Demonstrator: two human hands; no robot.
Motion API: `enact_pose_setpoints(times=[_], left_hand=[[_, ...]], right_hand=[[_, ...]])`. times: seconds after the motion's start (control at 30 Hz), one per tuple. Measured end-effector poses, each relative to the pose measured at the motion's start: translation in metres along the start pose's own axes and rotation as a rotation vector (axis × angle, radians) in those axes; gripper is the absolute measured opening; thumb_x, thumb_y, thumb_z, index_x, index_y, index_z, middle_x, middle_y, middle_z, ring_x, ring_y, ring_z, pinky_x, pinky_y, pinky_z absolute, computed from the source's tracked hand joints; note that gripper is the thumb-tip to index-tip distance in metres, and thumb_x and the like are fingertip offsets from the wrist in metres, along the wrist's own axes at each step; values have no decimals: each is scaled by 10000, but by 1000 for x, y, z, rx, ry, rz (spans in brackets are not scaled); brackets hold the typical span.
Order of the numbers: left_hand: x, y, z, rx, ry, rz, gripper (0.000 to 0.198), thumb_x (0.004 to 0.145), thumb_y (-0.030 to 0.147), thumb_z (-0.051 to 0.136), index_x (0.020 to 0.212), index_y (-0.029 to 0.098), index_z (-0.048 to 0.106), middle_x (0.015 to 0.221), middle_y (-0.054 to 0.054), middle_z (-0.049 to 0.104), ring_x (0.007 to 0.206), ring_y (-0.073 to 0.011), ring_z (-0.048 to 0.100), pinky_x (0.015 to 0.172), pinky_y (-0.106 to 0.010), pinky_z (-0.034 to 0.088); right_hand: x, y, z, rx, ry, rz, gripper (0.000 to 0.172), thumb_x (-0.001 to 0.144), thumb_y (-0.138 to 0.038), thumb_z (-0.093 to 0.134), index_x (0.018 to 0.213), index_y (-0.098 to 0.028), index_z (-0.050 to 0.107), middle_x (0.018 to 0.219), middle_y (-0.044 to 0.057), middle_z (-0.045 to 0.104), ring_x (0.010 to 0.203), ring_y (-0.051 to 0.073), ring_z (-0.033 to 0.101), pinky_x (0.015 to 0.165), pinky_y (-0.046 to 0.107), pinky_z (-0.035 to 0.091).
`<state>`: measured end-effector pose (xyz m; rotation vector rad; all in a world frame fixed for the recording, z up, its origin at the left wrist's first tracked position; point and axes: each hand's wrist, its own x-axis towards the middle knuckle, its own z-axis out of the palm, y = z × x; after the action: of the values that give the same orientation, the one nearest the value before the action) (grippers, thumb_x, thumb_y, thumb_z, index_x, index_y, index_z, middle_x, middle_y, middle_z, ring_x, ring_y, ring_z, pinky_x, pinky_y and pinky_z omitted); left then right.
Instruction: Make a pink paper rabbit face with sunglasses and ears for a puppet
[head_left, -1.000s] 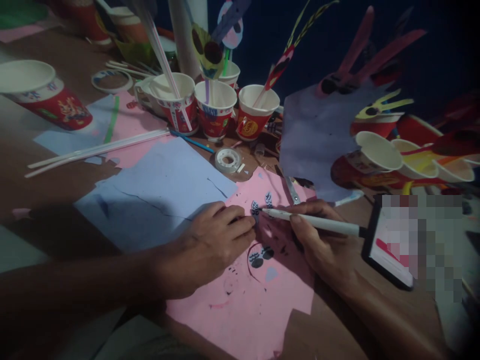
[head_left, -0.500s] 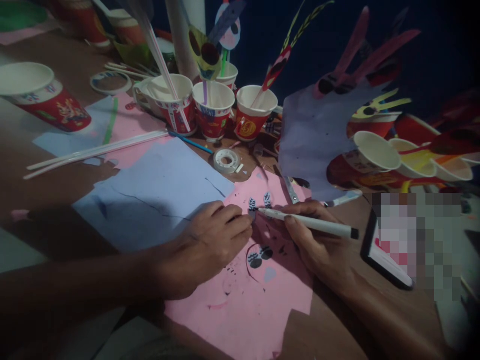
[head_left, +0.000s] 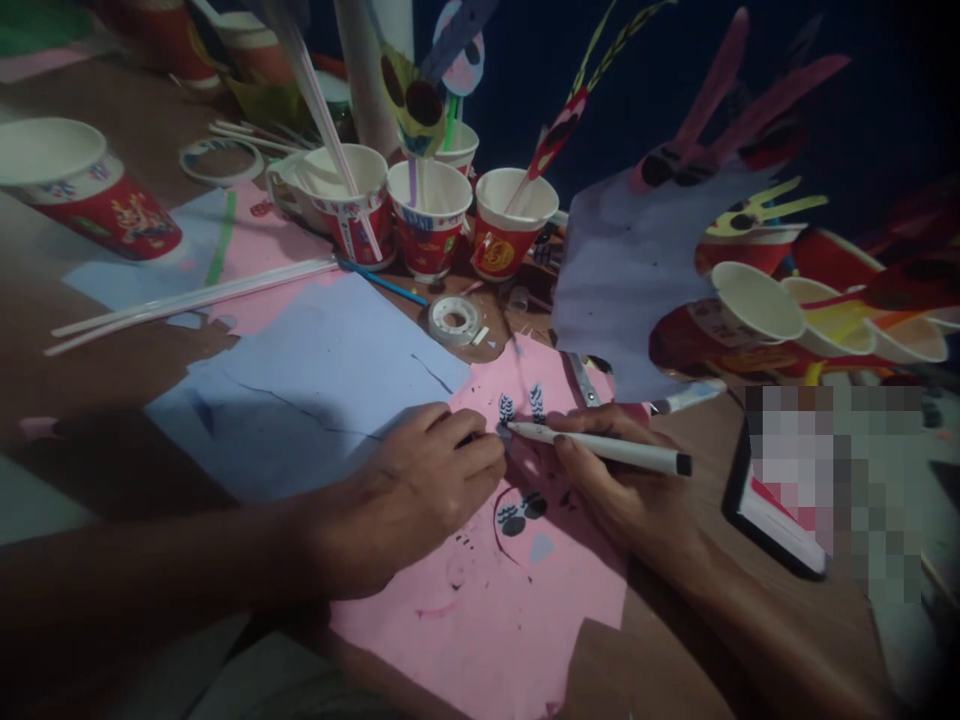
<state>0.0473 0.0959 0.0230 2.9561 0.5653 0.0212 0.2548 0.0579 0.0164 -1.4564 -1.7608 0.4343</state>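
Note:
A pink paper sheet (head_left: 495,610) lies on the brown table in front of me, with small black drawn marks on it. My right hand (head_left: 622,480) grips a white marker pen (head_left: 600,447) and its tip touches a small striped mark (head_left: 506,408) on the pink sheet. My left hand (head_left: 424,480) is curled, with its fingertips pressed on the paper just left of the pen tip. A second striped mark (head_left: 536,400) sits beside the first. A light blue paper sheet (head_left: 322,380) lies under my left hand's far side.
Several red paper cups (head_left: 431,215) with straws and paper cut-outs stand at the back. A tape roll (head_left: 454,320), long white straws (head_left: 195,297), a lilac paper (head_left: 630,270), tipped cups (head_left: 757,305) and a dark-edged phone (head_left: 772,520) lie at the right.
The pen has slid slightly left in my right hand, its tail end drawing inward. My left hand stays pressed on the paper.

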Motion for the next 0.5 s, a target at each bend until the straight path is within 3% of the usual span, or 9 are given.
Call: enact_pose_setpoints(times=[0.27,0.5], left_hand=[[1,1,4,-18,65,-29,332,795,95,493,1124,136,517,1163,-85,549,1060,-250,432,880,-389,349],[2,1,-1,3,19,-2,333,792,74,486,1116,142,524,1107,-83,578,1044,-243,445,860,-375,360]], right_hand=[[-3,5,0,23,-29,47,101,786,-179,616,847,-248,658,722,-23,684,562,117,615,519,235,477],[-1,3,-1,2,-33,54,53,783,-201,605,753,-216,645,666,-8,675,565,135,617,517,251,480]])
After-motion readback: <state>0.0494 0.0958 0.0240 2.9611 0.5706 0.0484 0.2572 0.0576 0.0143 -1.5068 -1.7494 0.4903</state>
